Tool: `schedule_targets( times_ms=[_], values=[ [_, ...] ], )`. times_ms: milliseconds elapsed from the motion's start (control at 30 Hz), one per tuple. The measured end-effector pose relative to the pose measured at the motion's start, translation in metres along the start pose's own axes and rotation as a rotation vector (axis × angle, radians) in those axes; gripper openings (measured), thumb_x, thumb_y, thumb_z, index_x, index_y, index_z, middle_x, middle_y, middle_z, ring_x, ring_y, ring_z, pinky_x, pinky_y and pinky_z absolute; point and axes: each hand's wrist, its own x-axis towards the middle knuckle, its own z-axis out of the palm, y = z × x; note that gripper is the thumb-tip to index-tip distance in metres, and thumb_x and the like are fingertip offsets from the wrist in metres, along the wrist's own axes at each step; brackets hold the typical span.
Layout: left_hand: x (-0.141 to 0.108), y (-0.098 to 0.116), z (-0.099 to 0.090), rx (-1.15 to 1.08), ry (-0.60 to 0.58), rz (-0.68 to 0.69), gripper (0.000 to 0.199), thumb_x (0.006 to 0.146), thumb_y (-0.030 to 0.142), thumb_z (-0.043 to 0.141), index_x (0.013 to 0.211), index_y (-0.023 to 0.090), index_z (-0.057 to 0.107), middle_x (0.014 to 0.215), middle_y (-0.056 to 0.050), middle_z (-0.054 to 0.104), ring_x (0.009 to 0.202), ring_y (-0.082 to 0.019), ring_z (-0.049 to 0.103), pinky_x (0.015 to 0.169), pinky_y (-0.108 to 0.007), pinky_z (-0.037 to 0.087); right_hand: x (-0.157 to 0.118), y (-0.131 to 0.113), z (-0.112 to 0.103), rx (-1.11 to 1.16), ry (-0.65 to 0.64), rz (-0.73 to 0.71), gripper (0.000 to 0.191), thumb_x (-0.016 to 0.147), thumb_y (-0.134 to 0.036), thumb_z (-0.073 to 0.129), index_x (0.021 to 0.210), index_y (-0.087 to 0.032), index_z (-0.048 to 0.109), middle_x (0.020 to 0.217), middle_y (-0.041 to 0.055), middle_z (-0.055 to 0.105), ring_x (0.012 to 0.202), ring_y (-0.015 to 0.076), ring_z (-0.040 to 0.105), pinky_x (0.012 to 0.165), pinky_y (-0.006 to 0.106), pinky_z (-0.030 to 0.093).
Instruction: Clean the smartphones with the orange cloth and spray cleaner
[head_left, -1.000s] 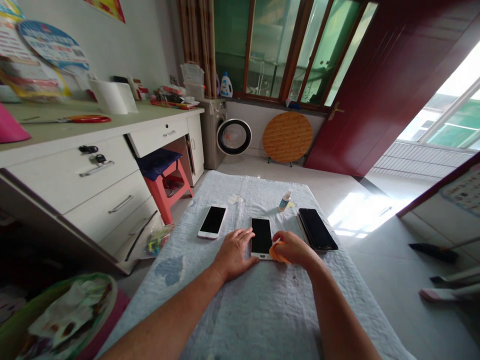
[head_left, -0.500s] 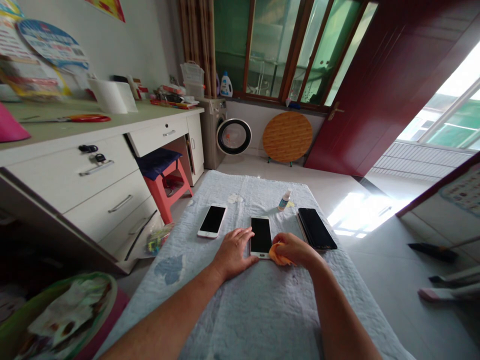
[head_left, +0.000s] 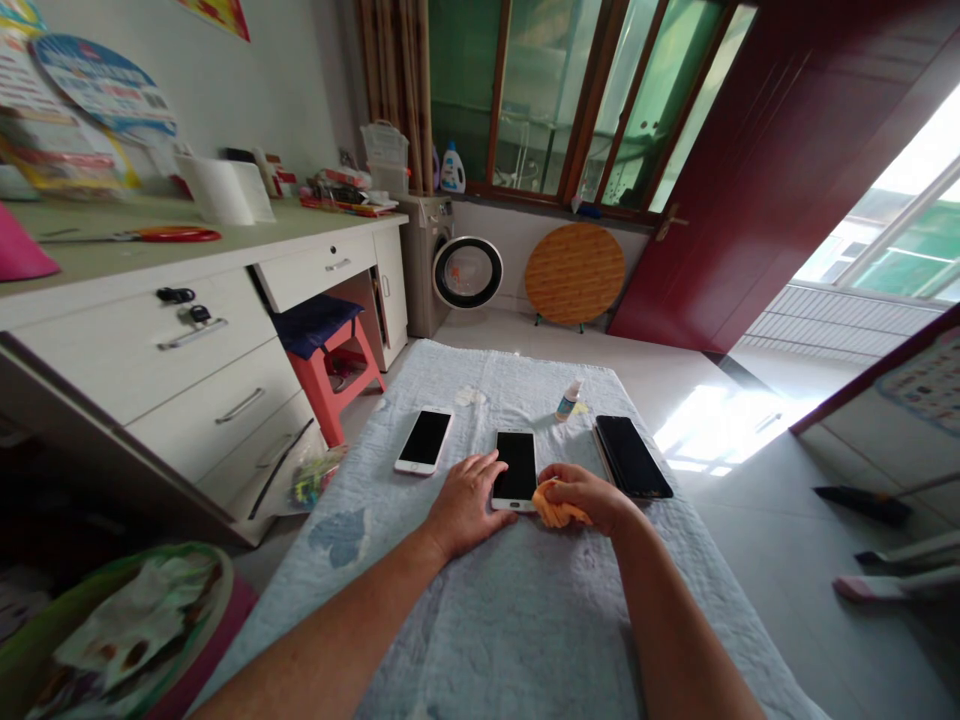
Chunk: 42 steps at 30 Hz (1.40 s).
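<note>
A white-framed smartphone (head_left: 516,465) with a dark screen lies face up on the cloth-covered table. My left hand (head_left: 466,500) holds it at its left edge, fingertips over the screen's side and thumb by the lower left corner. Bunched in my right hand (head_left: 589,495) is an orange cloth (head_left: 556,505), which touches the phone's lower right corner. To the left lies a second white smartphone (head_left: 424,441), also screen up. Right of my right hand, a black smartphone (head_left: 634,457) rests on top of another flat device, mostly hidden. A small spray bottle (head_left: 568,400) stands behind the middle phone.
A pale blue patterned cloth (head_left: 495,620) covers the table. Left are a white desk (head_left: 217,370) with drawers, a red stool (head_left: 334,370) and a waste bin (head_left: 232,610). Behind stand a washing machine (head_left: 429,265) with its door open and a round wooden tabletop (head_left: 574,273).
The middle smartphone has shifted slightly left and away from me. My right hand with the orange cloth has moved a little left along the phone's lower right corner.
</note>
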Motion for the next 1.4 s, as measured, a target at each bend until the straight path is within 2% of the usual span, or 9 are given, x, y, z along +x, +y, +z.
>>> schedule_targets(
  times_ms=[133,567,800,1133,1400],
  values=[
    [0.0,0.0,0.0,-0.01,-0.005,-0.002,0.059,0.072,0.042,0.073,0.124,0.02,0.054,0.141,-0.013,0.049,0.13,-0.03,0.045,0.109,-0.046,0.034,0.001,0.0,0.001,0.065,-0.016,-0.002,0.037,0.056,-0.034,0.063,0.088,-0.017,0.054,0.067,-0.0029,0.057,0.052,0.009,0.049,0.045,0.019,0.031],
    [-0.001,-0.003,0.0,-0.004,-0.02,0.017,0.067,0.074,0.053,0.07,0.129,0.019,0.052,0.142,-0.015,0.048,0.131,-0.031,0.043,0.109,-0.046,0.033,0.003,0.002,0.005,0.123,-0.041,-0.092,0.034,0.059,-0.033,0.065,0.087,-0.018,0.052,0.067,-0.0044,0.056,0.054,0.0083,0.048,0.05,0.019,0.034],
    [-0.001,-0.001,-0.001,0.01,-0.002,0.013,0.069,0.074,0.057,0.069,0.129,0.018,0.051,0.139,-0.015,0.051,0.128,-0.032,0.045,0.107,-0.046,0.034,0.003,0.002,0.009,0.151,-0.082,-0.175,0.037,0.06,-0.035,0.068,0.089,-0.018,0.053,0.075,-0.0017,0.06,0.064,0.0114,0.054,0.058,0.021,0.039],
    [-0.002,0.005,-0.005,0.058,0.009,0.017,0.057,0.082,0.047,0.063,0.128,0.014,0.052,0.132,-0.014,0.056,0.12,-0.03,0.051,0.105,-0.041,0.038,0.001,-0.005,0.016,0.173,-0.135,-0.215,0.043,0.062,-0.039,0.071,0.094,-0.019,0.051,0.079,-0.0015,0.059,0.068,0.0123,0.055,0.063,0.022,0.04],
    [-0.002,0.003,-0.005,0.043,0.012,0.061,0.049,0.08,0.034,0.063,0.126,0.017,0.053,0.129,-0.011,0.058,0.116,-0.028,0.054,0.103,-0.04,0.041,0.003,-0.002,0.017,0.219,-0.122,-0.252,0.037,0.064,-0.036,0.072,0.089,-0.017,0.053,0.075,-0.0028,0.057,0.065,0.0097,0.051,0.061,0.021,0.038]
  ],
)
